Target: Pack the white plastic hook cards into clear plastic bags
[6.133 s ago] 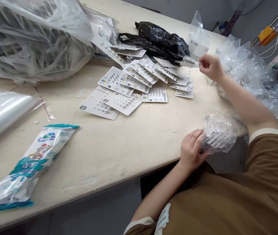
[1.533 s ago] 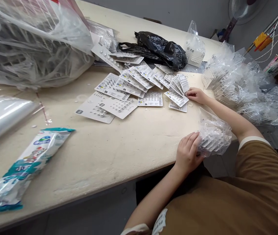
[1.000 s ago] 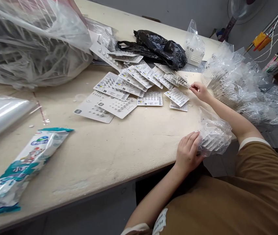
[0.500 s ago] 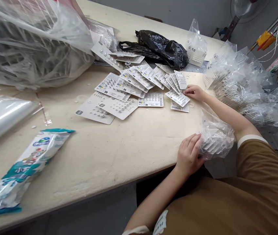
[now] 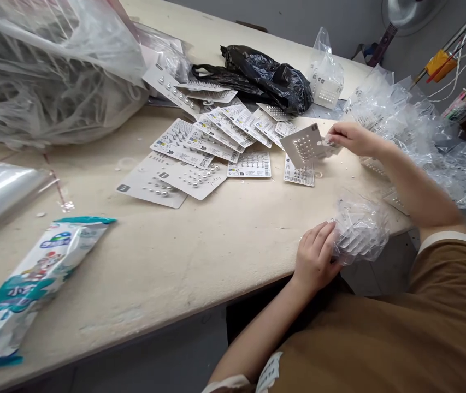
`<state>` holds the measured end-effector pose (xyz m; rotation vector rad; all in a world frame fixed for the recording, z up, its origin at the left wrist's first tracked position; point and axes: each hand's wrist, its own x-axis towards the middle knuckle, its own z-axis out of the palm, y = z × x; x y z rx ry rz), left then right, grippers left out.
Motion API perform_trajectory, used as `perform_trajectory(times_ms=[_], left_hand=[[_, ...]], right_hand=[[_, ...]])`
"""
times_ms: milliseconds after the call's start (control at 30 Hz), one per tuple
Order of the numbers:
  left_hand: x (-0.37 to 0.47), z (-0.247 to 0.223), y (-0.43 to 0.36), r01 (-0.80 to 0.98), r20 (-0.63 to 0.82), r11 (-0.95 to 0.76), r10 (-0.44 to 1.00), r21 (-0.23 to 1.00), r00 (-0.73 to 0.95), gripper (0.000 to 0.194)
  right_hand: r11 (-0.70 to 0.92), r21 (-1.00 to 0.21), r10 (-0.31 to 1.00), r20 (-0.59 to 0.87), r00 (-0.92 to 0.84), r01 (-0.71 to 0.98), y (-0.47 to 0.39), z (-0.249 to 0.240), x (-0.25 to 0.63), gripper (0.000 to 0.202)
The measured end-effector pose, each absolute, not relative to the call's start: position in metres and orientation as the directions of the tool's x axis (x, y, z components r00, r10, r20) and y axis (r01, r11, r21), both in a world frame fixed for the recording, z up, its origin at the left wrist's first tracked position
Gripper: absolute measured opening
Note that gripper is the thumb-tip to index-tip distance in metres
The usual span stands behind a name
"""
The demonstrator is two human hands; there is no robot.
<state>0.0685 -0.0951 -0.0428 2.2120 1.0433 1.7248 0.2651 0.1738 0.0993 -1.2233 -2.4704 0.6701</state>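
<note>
My right hand (image 5: 345,137) pinches the edge of a grey card with pearl-like beads (image 5: 304,146), lifted above the table and slightly blurred. At the table's front edge, my left hand (image 5: 317,256) grips a clear plastic bag (image 5: 361,232) with several cards inside. Left of the raised card, a fan of barcoded cards (image 5: 220,128) lies overlapping. Two larger bead cards (image 5: 200,180) lie in front of the fan. A single card (image 5: 299,172) rests just below the raised one.
A black plastic bag (image 5: 269,76) lies behind the cards. Clear bagged cards (image 5: 417,125) are heaped at the right. A big translucent sack (image 5: 52,76) fills the back left, with a teal and white packet (image 5: 40,284) nearer. One small bag of cards (image 5: 326,82) stands at the back.
My right hand has risen and moved right, lifting a bead card off the right end of the fan. My left hand still grips the clear bag. The view has shifted slightly.
</note>
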Motion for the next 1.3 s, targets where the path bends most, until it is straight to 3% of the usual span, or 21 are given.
perform_trajectory(times_ms=[133, 233, 333, 400, 467, 567, 633, 833, 1300], left_hand=[[0.068, -0.041, -0.095, 0.439, 0.794, -0.742, 0.600, 0.507, 0.098, 0.042], [0.068, -0.040, -0.095, 0.437, 0.792, -0.740, 0.603, 0.511, 0.095, 0.041], [0.068, -0.041, -0.095, 0.430, 0.790, -0.740, 0.606, 0.516, 0.095, 0.041], [0.068, -0.042, -0.095, 0.428, 0.789, -0.742, 0.606, 0.516, 0.100, 0.042], [0.069, -0.043, -0.095, 0.430, 0.792, -0.744, 0.602, 0.512, 0.100, 0.044], [0.069, -0.043, -0.095, 0.431, 0.797, -0.746, 0.597, 0.508, 0.094, 0.044], [0.069, -0.043, -0.095, 0.427, 0.793, -0.745, 0.602, 0.512, 0.099, 0.045], [0.068, -0.044, -0.095, 0.407, 0.786, -0.750, 0.608, 0.522, 0.112, 0.046], [0.068, -0.041, -0.096, 0.403, 0.791, -0.754, 0.602, 0.519, 0.106, 0.043]], right_hand=[[0.391, -0.699, 0.824, -0.024, -0.567, 0.598, 0.179, 0.129, 0.279, 0.016], [0.201, -0.828, 0.892, -0.066, -0.446, 0.524, 0.182, 0.139, 0.283, 0.024], [0.091, -0.834, 0.918, -0.142, -0.371, 0.545, 0.179, 0.146, 0.277, 0.027], [0.157, -0.816, 0.928, -0.071, -0.366, 0.557, 0.173, 0.148, 0.266, 0.028], [0.337, -0.757, 0.915, 0.123, -0.384, 0.560, 0.164, 0.142, 0.253, 0.027], [0.563, -0.566, 0.822, 0.309, -0.477, 0.603, 0.148, 0.111, 0.239, 0.023], [0.606, -0.494, 0.785, 0.242, -0.571, 0.624, 0.137, 0.081, 0.236, 0.023], [0.632, -0.451, 0.735, 0.091, -0.672, 0.630, 0.115, 0.014, 0.257, 0.022], [0.549, -0.525, 0.765, 0.003, -0.644, 0.650, 0.105, 0.003, 0.272, 0.032]])
